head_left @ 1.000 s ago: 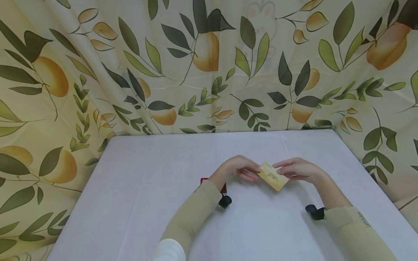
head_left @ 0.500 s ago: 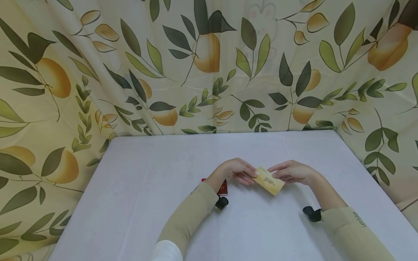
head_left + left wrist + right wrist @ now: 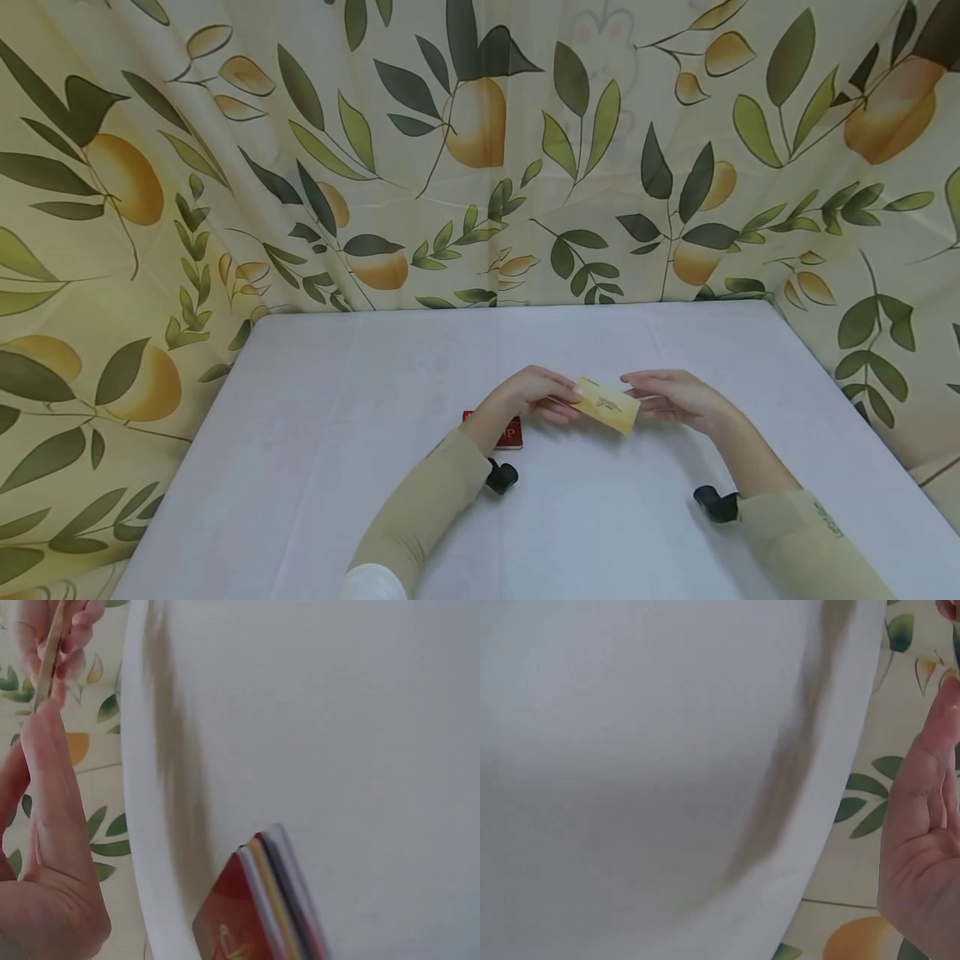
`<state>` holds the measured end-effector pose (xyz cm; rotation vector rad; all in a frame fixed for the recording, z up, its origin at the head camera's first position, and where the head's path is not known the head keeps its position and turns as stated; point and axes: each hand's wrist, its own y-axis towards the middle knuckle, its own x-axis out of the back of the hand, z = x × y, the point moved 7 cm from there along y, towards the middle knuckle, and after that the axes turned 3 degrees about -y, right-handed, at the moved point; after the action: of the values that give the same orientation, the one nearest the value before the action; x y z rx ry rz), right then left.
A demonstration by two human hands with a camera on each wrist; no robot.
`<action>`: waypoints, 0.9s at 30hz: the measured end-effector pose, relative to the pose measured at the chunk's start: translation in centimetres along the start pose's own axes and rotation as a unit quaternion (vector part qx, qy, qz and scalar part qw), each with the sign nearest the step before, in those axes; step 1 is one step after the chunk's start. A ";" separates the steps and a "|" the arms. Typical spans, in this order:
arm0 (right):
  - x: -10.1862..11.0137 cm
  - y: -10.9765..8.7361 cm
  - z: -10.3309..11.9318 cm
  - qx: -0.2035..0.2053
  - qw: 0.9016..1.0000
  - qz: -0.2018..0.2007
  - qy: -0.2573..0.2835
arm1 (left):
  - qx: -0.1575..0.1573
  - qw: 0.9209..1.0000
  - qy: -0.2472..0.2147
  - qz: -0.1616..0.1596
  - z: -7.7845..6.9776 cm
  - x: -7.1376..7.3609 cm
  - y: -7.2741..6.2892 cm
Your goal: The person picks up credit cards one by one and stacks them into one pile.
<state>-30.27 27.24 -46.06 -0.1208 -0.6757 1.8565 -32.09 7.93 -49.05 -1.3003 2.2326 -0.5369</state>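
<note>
A yellow card (image 3: 606, 407) with dark print is held up above the table by my left hand (image 3: 534, 394), which pinches its left end between thumb and fingers. Seen from the left wrist, the card (image 3: 49, 664) is nearly edge-on. My right hand (image 3: 678, 400) is close to the card's right end, its fingers extended and fairly straight. The right wrist view shows this hand (image 3: 922, 825) holding nothing. Below my left forearm, a stack of cards (image 3: 512, 434) with a red top one lies on the table, partly hidden by that arm; the left wrist view shows its layered edges.
A white cloth covers the table (image 3: 360, 467). Behind and beside it hangs a curtain (image 3: 480, 208) patterned with leaves and fruit. Black wrist cameras (image 3: 502, 477) sit beneath both wrists.
The card has shifted left and turned flatter along with my left hand. My right fingers, earlier at the card, have loosened from its right end. More of the red stack shows.
</note>
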 end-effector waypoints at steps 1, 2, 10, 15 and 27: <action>0.0 -0.1 -0.1 -0.001 1.000 -0.005 0.019 | -0.008 1.000 -0.009 -0.007 0.1 0.2 -0.1; -0.1 -0.1 -0.3 -0.002 0.999 -0.008 0.035 | -0.017 1.000 -0.016 -0.015 0.1 0.5 -0.2; -1.9 -0.5 -1.1 -0.007 0.991 -0.005 0.134 | -0.062 0.994 -0.067 -0.064 0.7 2.1 -1.0; -3.2 -0.5 -1.1 -0.014 0.986 -0.011 0.163 | -0.071 0.990 -0.082 -0.089 1.0 2.9 -1.7; -5.9 -0.1 -0.6 -0.010 0.981 -0.049 0.189 | -0.077 0.983 -0.116 -0.118 2.1 4.6 -3.3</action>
<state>-27.64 22.27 -47.89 -0.4340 -0.4260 1.6698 -30.52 2.16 -49.93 -1.6313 1.9717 -0.2805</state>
